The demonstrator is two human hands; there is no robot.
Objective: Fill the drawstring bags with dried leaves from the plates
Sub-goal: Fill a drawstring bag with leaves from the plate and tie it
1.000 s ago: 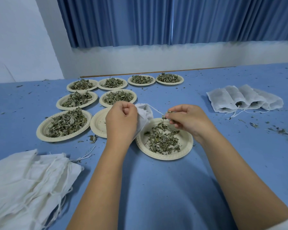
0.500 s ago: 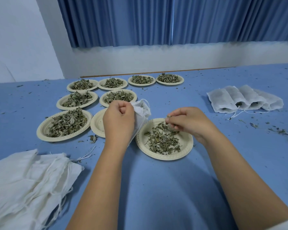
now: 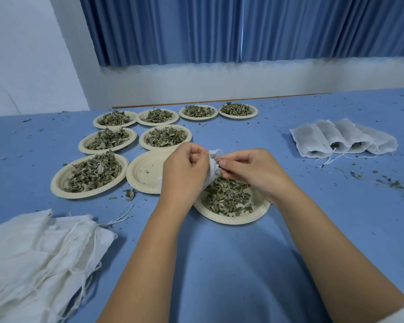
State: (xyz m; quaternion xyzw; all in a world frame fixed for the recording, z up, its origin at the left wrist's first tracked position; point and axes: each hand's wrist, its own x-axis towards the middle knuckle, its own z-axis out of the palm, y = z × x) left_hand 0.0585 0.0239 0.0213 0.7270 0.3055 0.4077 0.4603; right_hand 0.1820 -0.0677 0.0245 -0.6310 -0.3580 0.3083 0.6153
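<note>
one pinch of leaves (image 3: 217, 162) has left the plate (image 3: 233, 219); the right hand (image 3: 250, 173) now pinches it into the bag (image 3: 213, 169) that the left hand (image 3: 184, 173) grips just above the plate, so filling goes on

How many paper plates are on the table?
9 plates: four in the back row, two in the middle row, one heaped front-left, one nearly empty beside it, one at front centre. None appear hidden.

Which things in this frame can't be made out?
Head view:
- Bag: mostly behind the left hand; fill level hidden.
- Leaves pinched by the right hand: amount covered by that hand.
- Near plate: far rim under both hands.
- Pile of empty bags: cut off by left and bottom edges.
</note>
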